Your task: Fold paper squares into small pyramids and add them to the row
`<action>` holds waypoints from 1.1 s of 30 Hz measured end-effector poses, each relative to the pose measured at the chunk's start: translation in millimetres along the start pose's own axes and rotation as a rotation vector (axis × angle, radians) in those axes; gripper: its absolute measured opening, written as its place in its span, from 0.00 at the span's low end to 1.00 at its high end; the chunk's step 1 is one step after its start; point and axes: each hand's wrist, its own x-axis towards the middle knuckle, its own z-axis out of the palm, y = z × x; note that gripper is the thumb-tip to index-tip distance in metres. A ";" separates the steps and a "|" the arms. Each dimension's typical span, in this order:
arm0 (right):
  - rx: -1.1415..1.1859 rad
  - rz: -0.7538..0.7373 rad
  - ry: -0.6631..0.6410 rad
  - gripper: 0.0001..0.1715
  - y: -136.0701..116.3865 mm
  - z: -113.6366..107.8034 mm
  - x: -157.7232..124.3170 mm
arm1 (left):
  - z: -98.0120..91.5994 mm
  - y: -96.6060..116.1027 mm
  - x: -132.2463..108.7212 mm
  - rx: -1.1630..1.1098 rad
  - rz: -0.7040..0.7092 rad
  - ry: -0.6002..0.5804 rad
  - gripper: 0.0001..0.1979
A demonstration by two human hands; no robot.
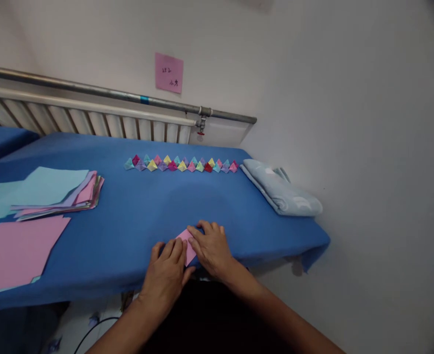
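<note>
A small pink piece of paper (190,251) lies on the person's side of a double row of folded paper pieces (182,166), roughly opposite the row's middle and well apart from it. Its visible edges are straight and it is far smaller than the loose sheets, so it seems to be partway through folding; the fingers cover too much to tell how many creases it has. The left hand (165,269) has its bent fingers close together on the paper's left side, the thumb by the lower edge. The right hand (213,250) rests its fingertips on the other side, more loosely spread. Both press the paper down, but whether either pinches it cannot be told.

The row itself, in blue, yellow, pink, purple, green and red, appears to be finished work: its peaked pieces stand neatly side by side. Under it spreads a blue cloth (128,221).

Left of the row and nearer the person sits a stack of coloured sheets (52,187); beyond that, nearer still, lie large pink sheets (14,250). Both look unfolded, so plenty of material seems left. Just beside the row's right end is a folded pale blue blanket (279,189). Behind the row stands a white radiator (113,127), and above it a pink note (169,73) is on the wall.
</note>
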 end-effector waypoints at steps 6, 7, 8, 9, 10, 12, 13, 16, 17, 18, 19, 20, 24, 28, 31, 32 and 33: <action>0.244 0.001 0.154 0.19 14.6 3.8 -25.6 | -21.2 -6.9 18.7 -0.033 0.007 -0.106 0.16; 0.297 0.005 0.183 0.18 17.7 4.0 -29.1 | -29.1 -12.1 26.3 -0.057 0.018 -0.167 0.18; 0.348 0.012 0.207 0.18 20.6 3.9 -31.6 | -37.0 -18.2 35.0 -0.093 0.055 -0.236 0.19; 0.395 0.024 0.225 0.17 23.1 3.6 -32.9 | -44.1 -24.6 44.5 -0.141 0.114 -0.311 0.19; 0.436 0.040 0.237 0.17 25.1 3.0 -33.3 | -49.8 -30.7 54.3 -0.185 0.177 -0.393 0.19; 0.497 0.076 0.254 0.15 27.6 1.6 -31.9 | -55.2 -39.5 72.7 -0.196 0.205 -0.482 0.18; 0.521 0.092 0.263 0.15 28.2 1.0 -30.9 | -54.9 -41.5 80.7 -0.163 0.208 -0.509 0.16; 0.583 0.122 0.284 0.14 28.7 0.0 -28.4 | -47.8 -39.0 98.2 -0.085 0.175 -0.545 0.13; 0.596 0.127 0.284 0.14 28.8 0.0 -28.0 | -45.3 -36.8 102.2 -0.079 0.174 -0.545 0.13; 0.605 0.129 0.283 0.14 28.8 0.1 -27.8 | -43.5 -34.6 105.6 -0.079 0.184 -0.542 0.14; 0.612 0.131 0.282 0.13 28.9 0.4 -27.6 | -42.4 -32.7 108.7 -0.081 0.198 -0.543 0.17; 0.617 0.134 0.284 0.13 29.0 0.8 -27.4 | -42.1 -31.3 111.8 -0.084 0.213 -0.550 0.20; 0.650 0.146 0.300 0.13 29.2 2.4 -26.2 | -42.8 -30.6 124.1 -0.086 0.228 -0.635 0.20; 0.657 0.161 0.296 0.12 28.5 2.3 -25.2 | -41.3 -36.2 133.3 -0.131 0.157 -0.727 0.13; 0.681 0.176 0.299 0.12 29.2 1.2 -25.0 | -41.0 -46.6 133.6 -0.244 0.080 -0.781 0.07; 0.705 0.185 0.307 0.11 29.7 0.6 -25.1 | -41.4 -51.3 131.7 -0.294 0.050 -0.783 0.06; 0.739 0.202 0.319 0.11 30.2 -0.1 -25.1 | -42.0 -56.2 128.7 -0.349 0.018 -0.775 0.06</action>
